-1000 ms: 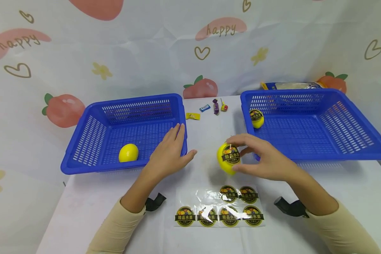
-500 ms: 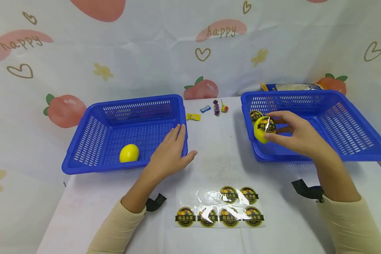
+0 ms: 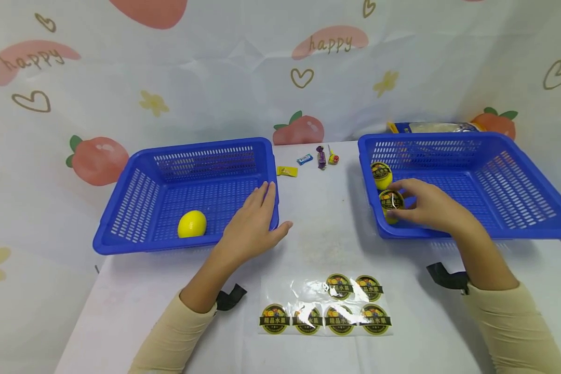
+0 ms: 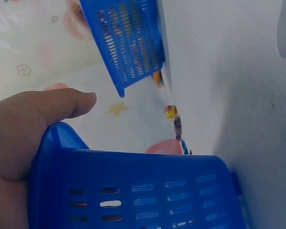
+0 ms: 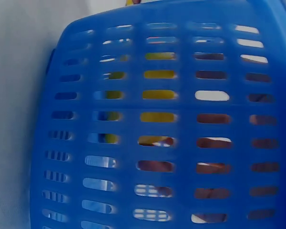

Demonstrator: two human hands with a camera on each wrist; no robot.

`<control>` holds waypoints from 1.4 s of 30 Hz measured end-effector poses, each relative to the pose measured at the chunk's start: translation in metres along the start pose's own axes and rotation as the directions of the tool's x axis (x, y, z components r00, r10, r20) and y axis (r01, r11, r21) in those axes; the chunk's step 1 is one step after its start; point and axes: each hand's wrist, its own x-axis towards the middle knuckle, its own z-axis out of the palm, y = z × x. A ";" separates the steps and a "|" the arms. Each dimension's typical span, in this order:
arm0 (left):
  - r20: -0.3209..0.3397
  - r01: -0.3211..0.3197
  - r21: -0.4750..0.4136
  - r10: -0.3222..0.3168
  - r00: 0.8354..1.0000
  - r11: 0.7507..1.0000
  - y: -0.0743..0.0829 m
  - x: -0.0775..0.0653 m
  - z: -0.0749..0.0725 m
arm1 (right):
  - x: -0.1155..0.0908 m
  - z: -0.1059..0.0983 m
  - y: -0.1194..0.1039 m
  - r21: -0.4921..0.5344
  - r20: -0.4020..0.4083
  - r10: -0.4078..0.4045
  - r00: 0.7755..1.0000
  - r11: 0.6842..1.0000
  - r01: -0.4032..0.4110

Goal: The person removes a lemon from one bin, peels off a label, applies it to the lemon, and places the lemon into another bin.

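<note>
In the head view, my right hand (image 3: 432,205) reaches into the right blue basket (image 3: 453,232) and holds a yellow lemon (image 3: 389,215) between thumb and fingers. The lemon carries a round black-and-gold sticker (image 3: 392,199). Just behind it in that basket lies another stickered lemon (image 3: 382,179). My left hand (image 3: 250,223) rests with straight fingers on the near right corner of the left blue basket (image 3: 163,248). One plain lemon (image 3: 191,224) lies inside that one. The right wrist view shows mostly the slotted basket wall (image 5: 181,107), with yellow behind its slots.
A clear sheet (image 3: 304,291) with several round stickers lies on the white table at the front. Between the baskets, toward the back, are a yellow candy (image 3: 287,171), a blue candy (image 3: 304,159), a purple candy (image 3: 321,157) and a lollipop (image 3: 333,157). A packet (image 3: 439,127) lies behind the right basket.
My right hand has carried the stickered lemon from above the middle of the table rightward and down into the right basket. My left hand has stayed on the left basket.
</note>
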 end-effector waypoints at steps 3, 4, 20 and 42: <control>0.004 0.007 0.004 -0.007 1.000 1.000 0.001 0.000 0.000 | 0.002 0.002 0.000 -0.018 0.073 0.014 0.997 1.000 -0.012; 0.006 0.011 0.005 -0.011 1.000 1.000 0.001 0.000 -0.001 | 0.002 0.002 0.000 -0.017 0.092 0.020 0.996 1.000 -0.018; 0.030 0.029 0.014 -0.030 0.999 0.999 0.003 0.000 -0.002 | 0.000 0.000 0.006 0.042 0.124 0.030 0.992 0.998 -0.035; 0.017 0.020 0.035 -0.020 1.000 0.999 0.003 0.001 -0.001 | 0.000 -0.001 0.006 -0.016 0.141 0.028 0.990 1.000 -0.026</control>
